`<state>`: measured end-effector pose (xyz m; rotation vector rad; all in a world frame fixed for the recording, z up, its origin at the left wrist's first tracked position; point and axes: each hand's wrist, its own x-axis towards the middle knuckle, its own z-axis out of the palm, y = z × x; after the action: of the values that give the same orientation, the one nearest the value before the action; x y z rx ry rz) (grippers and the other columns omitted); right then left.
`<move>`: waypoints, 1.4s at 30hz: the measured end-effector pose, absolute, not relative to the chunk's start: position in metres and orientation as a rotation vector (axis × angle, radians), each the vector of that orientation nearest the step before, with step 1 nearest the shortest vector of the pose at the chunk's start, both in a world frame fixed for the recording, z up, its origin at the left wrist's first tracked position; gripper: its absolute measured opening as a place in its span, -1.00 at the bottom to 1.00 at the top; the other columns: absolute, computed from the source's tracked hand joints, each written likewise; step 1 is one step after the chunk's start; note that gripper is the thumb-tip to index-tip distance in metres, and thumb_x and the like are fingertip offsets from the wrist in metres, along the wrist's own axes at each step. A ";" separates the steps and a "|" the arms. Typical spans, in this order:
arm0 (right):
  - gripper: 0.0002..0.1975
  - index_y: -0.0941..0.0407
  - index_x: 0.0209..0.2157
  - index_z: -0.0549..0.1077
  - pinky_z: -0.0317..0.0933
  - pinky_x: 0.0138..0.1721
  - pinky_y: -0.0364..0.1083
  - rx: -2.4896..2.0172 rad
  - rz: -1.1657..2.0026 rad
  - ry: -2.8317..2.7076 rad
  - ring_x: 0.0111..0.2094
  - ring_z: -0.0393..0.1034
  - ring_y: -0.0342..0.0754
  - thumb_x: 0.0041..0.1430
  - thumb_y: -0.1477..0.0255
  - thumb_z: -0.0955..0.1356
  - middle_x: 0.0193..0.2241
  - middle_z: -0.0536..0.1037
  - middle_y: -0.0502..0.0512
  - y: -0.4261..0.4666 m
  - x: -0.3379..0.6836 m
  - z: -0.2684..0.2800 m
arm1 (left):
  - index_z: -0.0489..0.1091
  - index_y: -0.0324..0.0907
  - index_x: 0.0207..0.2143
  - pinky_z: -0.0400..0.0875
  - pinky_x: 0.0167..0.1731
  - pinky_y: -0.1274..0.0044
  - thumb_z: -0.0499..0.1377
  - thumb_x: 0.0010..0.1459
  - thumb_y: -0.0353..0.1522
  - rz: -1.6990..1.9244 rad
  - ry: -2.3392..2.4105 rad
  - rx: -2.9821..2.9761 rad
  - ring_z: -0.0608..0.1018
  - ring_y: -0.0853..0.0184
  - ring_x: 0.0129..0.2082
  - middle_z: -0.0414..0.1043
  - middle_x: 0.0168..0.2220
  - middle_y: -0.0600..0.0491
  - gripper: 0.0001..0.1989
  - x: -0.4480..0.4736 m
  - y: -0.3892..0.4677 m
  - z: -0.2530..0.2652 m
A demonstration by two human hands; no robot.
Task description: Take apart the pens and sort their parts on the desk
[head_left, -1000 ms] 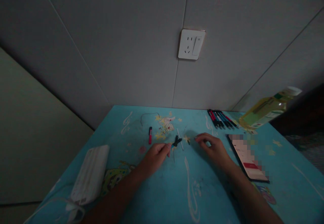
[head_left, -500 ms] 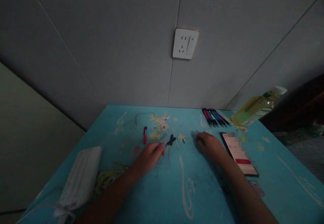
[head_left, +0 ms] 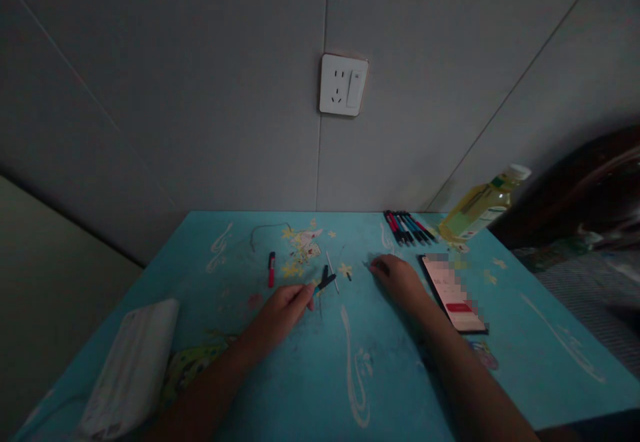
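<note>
My left hand [head_left: 290, 302] is closed, with thumb and fingers pinching a blue and black pen part [head_left: 325, 283] just above the table. Behind its tip is another short dark piece [head_left: 325, 271]; whether the two touch I cannot tell. Close by lies a thin white pen refill [head_left: 329, 262], with a tiny black piece [head_left: 349, 277] to its right. My right hand [head_left: 400, 282] rests on the table further right, fingers curled together; anything in them is too small or hidden to make out. A red pen part with a black end [head_left: 271, 270] lies left of the refill.
Several pens [head_left: 407, 227] lie in a row at the back right, beside a bottle of yellow liquid [head_left: 480, 209]. A phone [head_left: 453, 295] lies right of my right forearm. A white box-like object [head_left: 133, 365] sits at the left. The wall with a socket [head_left: 344, 85] borders the table [head_left: 390, 375].
The view has swung slightly right, so everything sits further left. The pen part in my left hand has tilted, its dark tip now pointing up and right. My right hand stays curled on the table.
</note>
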<state>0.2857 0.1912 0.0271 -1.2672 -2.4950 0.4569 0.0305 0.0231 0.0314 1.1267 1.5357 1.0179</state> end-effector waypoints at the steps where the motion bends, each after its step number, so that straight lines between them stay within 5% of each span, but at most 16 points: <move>1: -0.79 0.12 -0.20 0.52 0.24 -0.23 -0.11 -1.262 0.447 -2.473 -0.30 0.45 -0.03 0.25 0.32 0.31 -0.31 0.57 0.13 0.192 0.284 0.024 | 0.36 -0.18 -0.46 -0.04 -0.63 0.58 -0.04 0.22 0.06 1.012 1.526 1.123 0.11 0.45 -0.67 -0.01 -0.68 0.24 -0.48 0.031 0.023 0.033; 5: -0.73 0.14 -0.13 0.52 0.28 -0.21 -0.06 -1.256 0.423 -2.415 -0.30 0.45 0.00 0.22 0.30 0.33 -0.29 0.57 0.16 0.194 0.284 0.021 | 0.38 -0.20 -0.43 0.01 -0.58 0.58 0.00 0.23 0.00 0.969 1.531 1.208 0.18 0.44 -0.63 0.06 -0.65 0.22 -0.53 0.032 0.024 0.035; 9: -0.69 0.14 -0.03 0.48 0.30 -0.20 0.00 -1.153 0.390 -2.330 -0.28 0.44 0.04 0.26 0.31 0.30 -0.28 0.54 0.18 0.172 0.272 0.037 | 0.42 -0.20 -0.39 0.19 -0.42 0.57 0.07 0.25 -0.11 0.953 1.685 1.554 0.39 0.37 -0.44 0.36 -0.47 0.12 -0.64 0.029 0.024 0.033; 14: -0.73 0.04 0.00 0.46 0.22 0.02 0.11 -0.705 0.424 -2.473 0.00 0.35 0.11 0.31 0.37 0.27 -0.05 0.48 0.20 0.117 0.238 0.055 | 0.45 -0.17 -0.29 0.21 -0.37 0.53 0.06 0.30 -0.16 0.592 1.903 2.185 0.45 0.33 -0.37 0.43 -0.36 0.03 -0.69 0.017 0.021 0.035; 20: -0.75 0.07 -0.23 0.48 0.31 -0.25 -0.09 -0.548 0.767 -2.675 -0.34 0.45 -0.07 0.39 0.41 0.18 -0.36 0.55 0.03 0.107 0.232 0.040 | 0.43 -0.18 -0.43 0.17 -0.43 0.51 -0.02 0.34 -0.16 0.543 1.713 2.506 0.42 0.35 -0.46 0.38 -0.49 0.03 -0.59 0.018 0.018 0.042; 31: -0.80 0.17 -0.20 0.47 0.15 -0.25 0.01 -0.355 -0.018 -2.751 -0.35 0.31 0.02 0.37 0.47 0.22 -0.42 0.49 0.14 0.107 0.233 0.039 | 0.35 -0.20 -0.59 0.06 -0.54 0.53 -0.13 0.37 -0.13 0.706 1.586 2.005 0.29 0.43 -0.63 0.23 -0.67 0.15 -0.44 0.023 0.018 0.038; 34: -0.80 0.16 -0.26 0.46 0.11 -0.28 0.01 -0.443 -0.124 -2.764 -0.37 0.31 0.02 0.36 0.48 0.22 -0.45 0.47 0.13 0.109 0.229 0.037 | 0.42 -0.21 -0.51 0.18 -0.42 0.52 -0.03 0.34 -0.14 0.763 1.772 2.092 0.40 0.36 -0.49 0.36 -0.57 0.09 -0.53 0.028 0.021 0.037; 38: -0.76 0.14 -0.38 0.41 0.10 -0.31 -0.01 -0.616 -0.172 -2.735 -0.42 0.31 0.01 0.37 0.45 0.21 -0.51 0.46 0.12 0.110 0.225 0.028 | 0.45 -0.17 -0.15 0.21 -0.11 0.36 0.11 0.28 -0.23 0.809 1.995 2.374 0.43 0.20 -0.15 0.46 -0.25 -0.02 -0.76 0.037 0.025 0.038; 42: -0.72 0.13 -0.37 0.40 0.14 -0.34 -0.05 -0.704 -0.051 -2.668 -0.46 0.34 -0.03 0.40 0.42 0.16 -0.52 0.47 0.11 0.110 0.227 0.021 | 0.40 -0.16 -0.11 0.27 -0.19 0.40 0.09 0.30 -0.30 0.672 1.939 2.526 0.45 0.25 -0.21 0.41 -0.28 0.01 -0.81 0.040 0.025 0.036</move>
<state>0.2267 0.1099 0.0211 -0.7036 -2.6680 -0.0508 0.0405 0.0250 0.0358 2.5258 1.9387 0.6724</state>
